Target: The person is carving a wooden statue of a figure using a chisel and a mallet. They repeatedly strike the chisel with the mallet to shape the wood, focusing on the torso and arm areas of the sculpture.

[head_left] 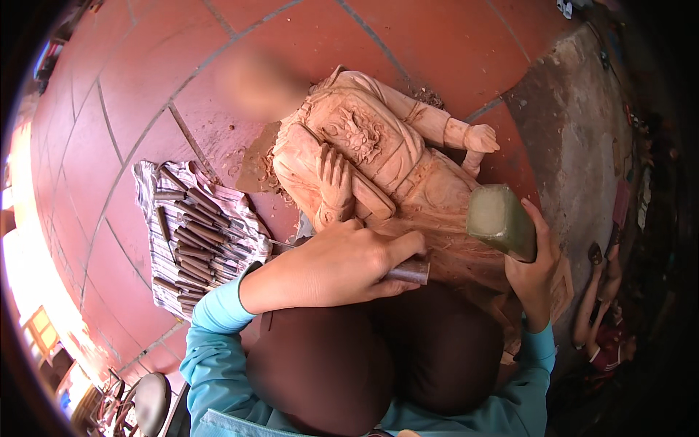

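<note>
A carved wooden figure (408, 167) in a robe lies on its back before me, its head blurred. A raised dragon-like relief covers its chest. My left hand (338, 262) is closed around a carving chisel (410, 272), above the figure's lower body near my knees. The handle's butt end points right, and a thin metal shaft shows on the left side of the hand. On the right, my right hand (535, 266) grips a greenish block-shaped mallet (502, 221), held up apart from the chisel. The fingers behind the mallet are partly hidden.
Several carving tools (196, 240) with dark handles lie on a striped cloth (156, 273) at the left. Wood shavings (429, 97) litter the red tiled floor (240, 54). A round-seated stool (153, 404) stands at lower left. Another person (608, 342) is at the far right.
</note>
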`<action>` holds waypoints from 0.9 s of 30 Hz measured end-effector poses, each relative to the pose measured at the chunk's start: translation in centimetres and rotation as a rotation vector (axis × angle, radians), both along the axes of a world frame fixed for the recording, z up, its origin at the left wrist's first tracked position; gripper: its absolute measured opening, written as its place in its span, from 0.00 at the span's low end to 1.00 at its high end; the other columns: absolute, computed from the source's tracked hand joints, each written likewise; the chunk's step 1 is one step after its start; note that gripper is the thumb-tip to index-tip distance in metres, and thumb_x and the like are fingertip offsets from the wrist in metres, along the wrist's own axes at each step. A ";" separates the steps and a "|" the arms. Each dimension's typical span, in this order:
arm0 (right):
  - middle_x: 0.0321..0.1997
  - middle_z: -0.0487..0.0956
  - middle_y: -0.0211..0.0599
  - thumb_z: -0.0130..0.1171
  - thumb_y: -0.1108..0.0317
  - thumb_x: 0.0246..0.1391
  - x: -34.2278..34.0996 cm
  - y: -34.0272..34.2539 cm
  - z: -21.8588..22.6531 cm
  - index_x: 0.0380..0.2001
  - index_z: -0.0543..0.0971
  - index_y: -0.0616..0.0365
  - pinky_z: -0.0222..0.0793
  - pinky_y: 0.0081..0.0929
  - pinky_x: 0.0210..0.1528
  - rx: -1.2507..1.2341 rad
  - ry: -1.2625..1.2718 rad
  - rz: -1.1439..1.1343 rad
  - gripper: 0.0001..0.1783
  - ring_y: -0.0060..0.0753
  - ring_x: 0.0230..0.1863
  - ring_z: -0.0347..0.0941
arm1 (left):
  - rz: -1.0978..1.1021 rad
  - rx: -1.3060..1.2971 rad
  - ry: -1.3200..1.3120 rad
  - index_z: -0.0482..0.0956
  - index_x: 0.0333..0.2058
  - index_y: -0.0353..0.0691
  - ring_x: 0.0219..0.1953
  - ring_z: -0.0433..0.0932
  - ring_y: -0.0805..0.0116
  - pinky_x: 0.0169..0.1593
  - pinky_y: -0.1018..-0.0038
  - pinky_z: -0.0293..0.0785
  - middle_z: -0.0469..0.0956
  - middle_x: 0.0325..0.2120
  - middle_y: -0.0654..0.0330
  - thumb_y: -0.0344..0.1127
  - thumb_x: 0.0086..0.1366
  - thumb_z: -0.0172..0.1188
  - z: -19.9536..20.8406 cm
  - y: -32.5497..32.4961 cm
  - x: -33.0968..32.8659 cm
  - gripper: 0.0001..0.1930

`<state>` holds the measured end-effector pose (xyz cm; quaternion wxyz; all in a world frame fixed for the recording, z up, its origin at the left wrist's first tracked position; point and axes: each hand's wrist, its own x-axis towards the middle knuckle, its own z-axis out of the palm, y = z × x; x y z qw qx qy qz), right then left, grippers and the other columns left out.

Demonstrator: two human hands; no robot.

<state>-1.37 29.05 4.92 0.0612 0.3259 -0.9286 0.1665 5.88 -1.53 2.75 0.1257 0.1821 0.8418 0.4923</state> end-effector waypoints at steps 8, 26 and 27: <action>0.45 0.78 0.46 0.74 0.54 0.42 4.5 4.0 -2.1 0.54 0.75 0.54 0.75 0.41 0.42 0.067 -0.273 -0.267 0.35 0.48 0.44 0.78 | 0.859 -0.338 -0.173 0.70 0.32 0.33 0.27 0.75 0.43 0.31 0.61 0.69 0.74 0.27 0.47 0.37 0.63 0.64 -3.0 -4.7 8.7 0.14; 0.48 0.72 0.34 0.55 0.40 0.57 7.7 10.3 -11.1 0.52 0.76 0.46 0.72 0.38 0.39 0.160 0.540 -0.241 0.28 0.39 0.37 0.74 | 1.634 -0.354 -0.617 0.61 0.58 0.38 0.36 0.83 0.48 0.40 0.59 0.77 0.81 0.34 0.43 0.36 0.55 0.65 -26.0 -12.8 41.1 0.33; 0.47 0.72 0.34 0.55 0.40 0.57 7.7 10.5 -10.9 0.52 0.76 0.46 0.72 0.38 0.39 0.164 0.548 -0.248 0.27 0.39 0.37 0.74 | 1.669 -0.274 -0.613 0.60 0.58 0.41 0.39 0.83 0.47 0.43 0.58 0.77 0.81 0.35 0.42 0.36 0.56 0.65 -24.2 -12.4 38.6 0.33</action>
